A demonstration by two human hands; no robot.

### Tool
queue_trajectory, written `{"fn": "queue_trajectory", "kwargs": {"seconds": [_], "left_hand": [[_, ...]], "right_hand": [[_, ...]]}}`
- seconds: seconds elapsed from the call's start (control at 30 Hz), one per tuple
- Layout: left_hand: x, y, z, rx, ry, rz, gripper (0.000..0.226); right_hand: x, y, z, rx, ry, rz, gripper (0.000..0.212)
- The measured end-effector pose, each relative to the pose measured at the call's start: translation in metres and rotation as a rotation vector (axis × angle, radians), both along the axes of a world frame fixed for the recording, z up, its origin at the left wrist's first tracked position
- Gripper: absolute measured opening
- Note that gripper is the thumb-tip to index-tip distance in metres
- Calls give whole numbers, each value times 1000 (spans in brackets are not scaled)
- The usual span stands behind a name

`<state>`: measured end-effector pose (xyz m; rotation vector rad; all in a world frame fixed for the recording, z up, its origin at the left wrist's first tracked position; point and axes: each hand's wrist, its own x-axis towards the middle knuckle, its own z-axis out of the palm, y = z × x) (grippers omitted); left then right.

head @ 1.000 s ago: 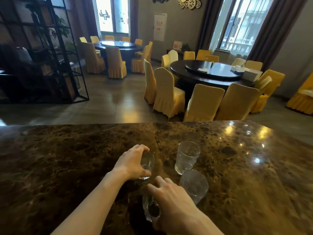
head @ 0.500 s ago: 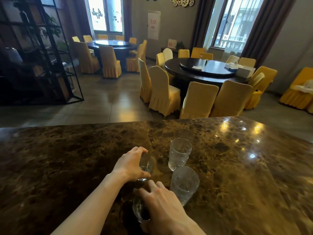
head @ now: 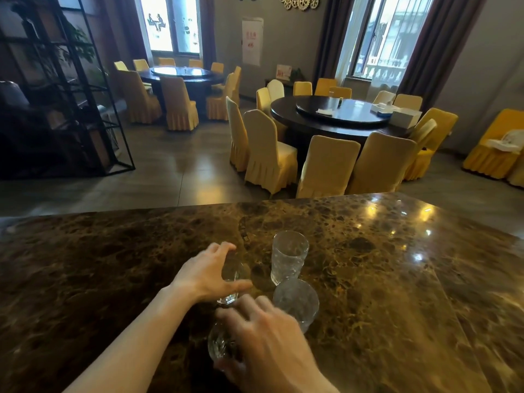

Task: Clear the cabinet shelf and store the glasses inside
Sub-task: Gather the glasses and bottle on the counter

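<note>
Here, on the marble desk (head: 397, 279), the left hand (head: 202, 275) wraps its fingers around one glass (head: 231, 282), the right hand (head: 272, 347) grips another (head: 219, 343) (blurred); two more glasses (head: 289, 258) stand just beside them.

Daylight is pouring in through two tall curtained windows (head: 377, 38), blowing them out to white. The room is sitting dim. Bright glare spots are glinting on the polished brown marble counter (head: 397, 251). The right hand (head: 272, 350) is smearing with motion blur; straight edges are bowing from wide-angle distortion.
</note>
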<state>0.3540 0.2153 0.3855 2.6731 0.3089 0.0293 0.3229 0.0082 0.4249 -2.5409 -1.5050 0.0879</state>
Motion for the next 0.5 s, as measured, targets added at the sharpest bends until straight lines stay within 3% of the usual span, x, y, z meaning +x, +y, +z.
{"fn": "queue_trajectory", "kwargs": {"seconds": [0.1,0.17,0.3,0.4,0.5], "left_hand": [[20,-5,32,-7,-160,-38,83],[41,-16,53,-42,-192,-138,84],[85,-47,74,-80,-40,-340,97],[109,-65,73,-29,139,-425,103],[119,-73,64,46,214,-459,94]], "right_hand": [[12,-30,15,262,-144,-211,50],[25,-43,19,201,-148,-347,60],[43,-49,10,1,-24,-346,90],[50,-46,9,-33,52,-255,88],[55,-48,6,-32,57,-214,84]]}}
